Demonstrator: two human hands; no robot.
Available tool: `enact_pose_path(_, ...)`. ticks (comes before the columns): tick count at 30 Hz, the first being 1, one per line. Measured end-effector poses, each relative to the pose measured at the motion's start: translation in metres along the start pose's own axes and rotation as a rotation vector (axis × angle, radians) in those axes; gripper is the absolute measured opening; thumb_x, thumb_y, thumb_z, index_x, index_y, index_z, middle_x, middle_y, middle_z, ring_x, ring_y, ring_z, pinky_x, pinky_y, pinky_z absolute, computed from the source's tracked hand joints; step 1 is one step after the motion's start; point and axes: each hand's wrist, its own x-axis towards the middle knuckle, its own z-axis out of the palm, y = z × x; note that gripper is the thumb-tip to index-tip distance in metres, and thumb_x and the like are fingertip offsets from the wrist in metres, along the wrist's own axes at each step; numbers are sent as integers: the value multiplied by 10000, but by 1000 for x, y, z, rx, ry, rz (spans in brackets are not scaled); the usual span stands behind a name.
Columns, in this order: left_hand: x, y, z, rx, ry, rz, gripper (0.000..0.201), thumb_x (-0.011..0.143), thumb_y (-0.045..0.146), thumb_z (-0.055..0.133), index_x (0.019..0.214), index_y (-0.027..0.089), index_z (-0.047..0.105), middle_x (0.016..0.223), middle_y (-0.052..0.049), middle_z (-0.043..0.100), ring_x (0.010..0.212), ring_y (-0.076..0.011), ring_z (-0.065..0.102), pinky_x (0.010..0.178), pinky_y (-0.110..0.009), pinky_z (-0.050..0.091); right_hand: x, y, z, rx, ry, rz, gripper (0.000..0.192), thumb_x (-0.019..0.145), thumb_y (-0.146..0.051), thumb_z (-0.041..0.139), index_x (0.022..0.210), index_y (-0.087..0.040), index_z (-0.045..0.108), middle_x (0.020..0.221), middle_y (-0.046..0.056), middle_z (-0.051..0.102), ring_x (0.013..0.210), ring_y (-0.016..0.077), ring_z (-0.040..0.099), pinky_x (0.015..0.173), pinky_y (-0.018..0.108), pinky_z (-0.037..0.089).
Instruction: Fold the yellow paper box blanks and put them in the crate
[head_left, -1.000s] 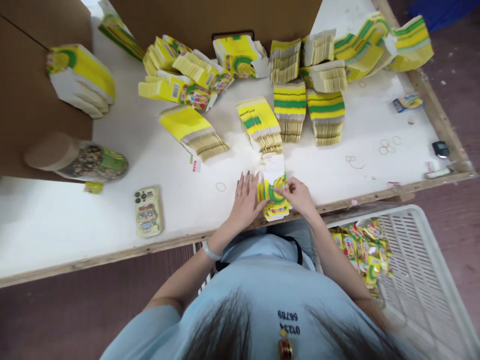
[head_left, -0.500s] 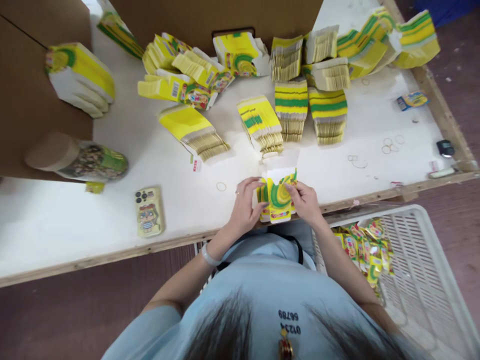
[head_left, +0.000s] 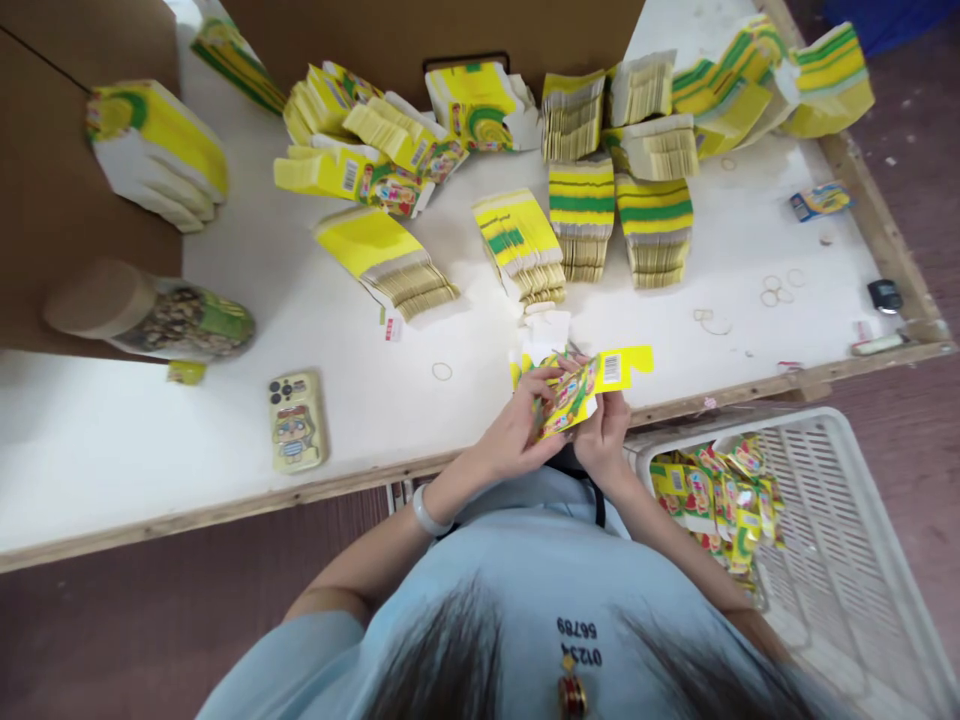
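Near the table's front edge, both hands are closed on one printed yellow-and-green cardboard carton (head_left: 574, 400). The carton is tilted, with its picture side and barcode panel showing and a yellow end flap sticking out to the right. My left hand (head_left: 517, 425) grips its left end, fingers over the top. From below and the right, my right hand (head_left: 604, 435) holds it; some of its fingers are hidden behind the cardboard. Just behind the hands, partly covered, lies more yellow-and-white carton material (head_left: 547, 332). Beyond that sits a fanned stack of flat cartons (head_left: 521, 235).
More flat carton stacks (head_left: 581, 205) line the back of the white table (head_left: 382, 400). To the left are a phone (head_left: 297, 420), a lidded jar (head_left: 187, 318) and a brown box (head_left: 45, 200). A white crate (head_left: 847, 500) with filled cartons stands at lower right. Rubber bands lie about.
The carton was upright and flat, its green swirl face showing. Now it is turned and tilted, showing its side panels and a flap to the right. Both hands have shifted their grip around it.
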Motion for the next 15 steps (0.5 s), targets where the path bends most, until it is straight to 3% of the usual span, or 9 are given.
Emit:
enact_pose_path(3, 2, -2, 3, -216, -63, -41, 786, 978, 504, 595, 1594, 274, 165, 1558, -194, 441, 1356, -321, 576, 1073, -504, 539, -1, -7, -4, -26, -23, -3, 408, 1067, -475, 376, 1190, -239, 685, 1152, 111, 741, 1188, 277, 682, 1101, 475, 506)
enact_pose_path(5, 2, -1, 3, -195, -128, -52, 887, 964, 569, 603, 1649, 299, 109, 1617, -188, 400, 1426, -357, 514, 1132, -538, 493, -1, -12, -6, -30, -41, 30, 386, 1063, -473, 392, 1171, -238, 680, 1108, 103, 746, 1096, 262, 708, 1035, 442, 544)
enact_pose_path(7, 1, 2, 5, -116, -152, -63, 792, 1006, 560, 524, 1658, 286, 169, 1638, -177, 389, 1483, -364, 443, 1192, -550, 431, -1, -14, -8, -19, -54, 57, 358, 1061, -458, 409, 1152, -234, 673, 1088, 94, 751, 1025, 243, 720, 967, 400, 566)
enact_pose_path(10, -1, 8, 8, -99, -99, -109, 675, 1040, 553, 425, 1618, 224, 313, 1575, -181, 476, 1436, -341, 488, 1196, -517, 425, -2, -14, -10, -22, -44, 82, 325, 1055, -439, 433, 1148, -233, 665, 1062, 76, 766, 932, 220, 723, 864, 352, 575)
enact_pose_path(12, -3, 12, 10, -144, -45, -175, 670, 1022, 595, 441, 1539, 169, 437, 1453, -188, 584, 1323, -325, 575, 1136, -481, 476, -4, -13, -11, -58, 0, 98, 321, 1045, -449, 446, 1122, -228, 666, 996, 62, 771, 844, 210, 711, 782, 333, 568)
enact_pose_path(15, -6, 16, 12, -188, 28, -369, 572, 1016, 612, 444, 1274, 142, 644, 1118, -134, 713, 1027, -262, 660, 961, -410, 550, -5, -14, -10, -102, 41, 109, 325, 1038, -455, 449, 1037, -217, 670, 895, 47, 747, 766, 195, 674, 716, 312, 542)
